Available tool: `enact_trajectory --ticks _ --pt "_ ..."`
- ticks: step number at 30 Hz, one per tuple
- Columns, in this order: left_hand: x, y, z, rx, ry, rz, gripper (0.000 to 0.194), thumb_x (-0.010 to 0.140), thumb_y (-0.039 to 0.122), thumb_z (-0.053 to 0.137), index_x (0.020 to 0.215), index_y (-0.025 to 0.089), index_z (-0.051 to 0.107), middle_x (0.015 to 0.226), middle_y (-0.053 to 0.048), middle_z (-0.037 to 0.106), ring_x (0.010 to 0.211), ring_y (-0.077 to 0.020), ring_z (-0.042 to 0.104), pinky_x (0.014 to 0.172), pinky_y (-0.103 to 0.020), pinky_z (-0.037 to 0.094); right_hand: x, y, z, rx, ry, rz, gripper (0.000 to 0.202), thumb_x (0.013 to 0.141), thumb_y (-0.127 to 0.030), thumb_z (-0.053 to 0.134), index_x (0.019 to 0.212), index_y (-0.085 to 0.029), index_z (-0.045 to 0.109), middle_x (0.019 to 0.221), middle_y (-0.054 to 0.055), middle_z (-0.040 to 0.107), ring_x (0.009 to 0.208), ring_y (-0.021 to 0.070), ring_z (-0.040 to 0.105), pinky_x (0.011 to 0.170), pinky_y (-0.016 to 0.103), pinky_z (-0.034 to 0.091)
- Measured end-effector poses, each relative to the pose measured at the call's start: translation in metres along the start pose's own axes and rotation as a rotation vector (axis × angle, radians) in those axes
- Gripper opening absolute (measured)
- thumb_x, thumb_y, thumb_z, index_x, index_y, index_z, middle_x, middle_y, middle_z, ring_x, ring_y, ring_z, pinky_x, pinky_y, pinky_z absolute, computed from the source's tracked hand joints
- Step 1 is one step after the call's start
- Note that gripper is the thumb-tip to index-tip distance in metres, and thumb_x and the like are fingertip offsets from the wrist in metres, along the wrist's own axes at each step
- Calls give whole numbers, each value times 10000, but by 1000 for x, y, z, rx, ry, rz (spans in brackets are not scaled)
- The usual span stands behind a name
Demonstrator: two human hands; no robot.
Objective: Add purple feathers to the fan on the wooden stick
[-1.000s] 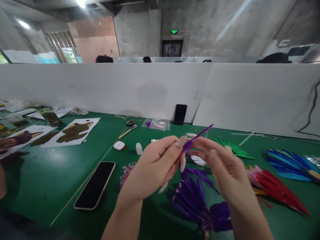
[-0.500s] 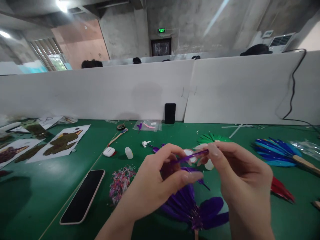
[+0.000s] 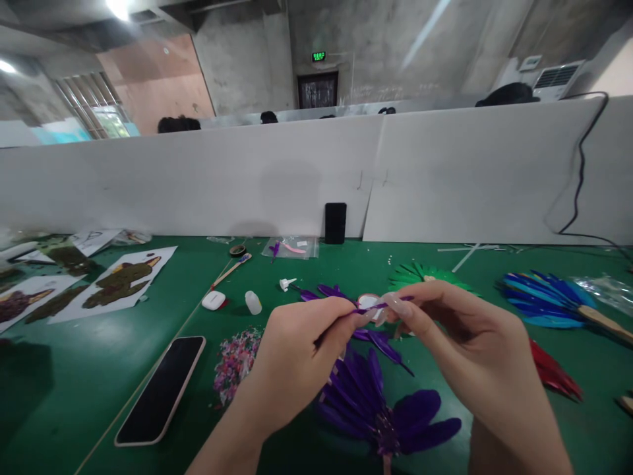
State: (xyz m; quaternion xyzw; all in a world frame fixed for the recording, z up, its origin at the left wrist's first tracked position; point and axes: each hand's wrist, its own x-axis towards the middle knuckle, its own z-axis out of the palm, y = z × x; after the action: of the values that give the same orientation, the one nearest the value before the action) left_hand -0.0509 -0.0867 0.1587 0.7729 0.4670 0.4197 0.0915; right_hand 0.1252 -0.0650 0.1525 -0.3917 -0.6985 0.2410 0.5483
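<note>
Between my two hands, above the table, a thin purple feather (image 3: 370, 308) is stretched. My left hand (image 3: 301, 363) pinches one end between thumb and fingers, and my right hand (image 3: 459, 356) pinches the part nearer its own fingertips. Below them lies a fan of purple feathers (image 3: 361, 396) with a stick at its bottom edge. Loose purple feathers (image 3: 386, 346) rest just behind the fan, and a round white item (image 3: 366, 302) is partly hidden behind my fingers.
On the green table (image 3: 198, 376) are a phone (image 3: 162, 390), coloured scraps (image 3: 236, 363), a small bottle (image 3: 253, 303), a white case (image 3: 214, 300) and a brush (image 3: 231, 270). Green (image 3: 420, 274), blue (image 3: 544, 298) and red feathers (image 3: 554, 369) lie rightward. A white partition (image 3: 222, 185) stands behind.
My left fingers have closed onto the feather, hiding much of it. My right hand has shifted slightly left, bringing the fingertips closer together. More of the purple fan shows below.
</note>
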Motion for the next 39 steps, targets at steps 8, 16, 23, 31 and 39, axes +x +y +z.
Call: enact_trajectory --ticks 8,16,23,31,39 --pt "0 -2 -9 -54 22 70 176 889 215 527 784 197 666 553 30 633 477 -81 559 476 -174 414 -1 -9 0 132 -16 59 70 792 -256 681 727 -231 676 620 -20 658 559 112 635 505 168 523" --pt "-1 1 -13 -80 44 106 165 880 210 547 780 193 676 555 26 642 449 -71 541 457 -164 402 -2 -7 0 351 -66 189 74 718 -281 755 676 -252 702 584 -30 680 510 101 631 505 168 536" --pt "-2 -1 -21 10 -52 235 156 878 226 564 784 203 686 537 22 638 470 -93 551 502 -193 401 -1 -7 -13 224 -210 189 143 667 -292 784 606 -220 676 539 -10 650 487 124 596 448 201 483" --pt "-3 0 -17 -30 -30 247 102 864 218 590 799 204 667 545 41 637 465 -80 542 511 -196 386 -5 -6 -11 537 -256 288 140 697 -237 764 638 -218 638 520 -38 621 422 104 564 409 210 454" --pt "-4 2 -17 -36 -33 221 92 858 220 598 796 207 664 545 37 636 471 -88 546 511 -204 392 -3 -4 -5 837 -359 404 167 692 -278 751 617 -203 623 548 -40 550 397 96 520 342 200 412"
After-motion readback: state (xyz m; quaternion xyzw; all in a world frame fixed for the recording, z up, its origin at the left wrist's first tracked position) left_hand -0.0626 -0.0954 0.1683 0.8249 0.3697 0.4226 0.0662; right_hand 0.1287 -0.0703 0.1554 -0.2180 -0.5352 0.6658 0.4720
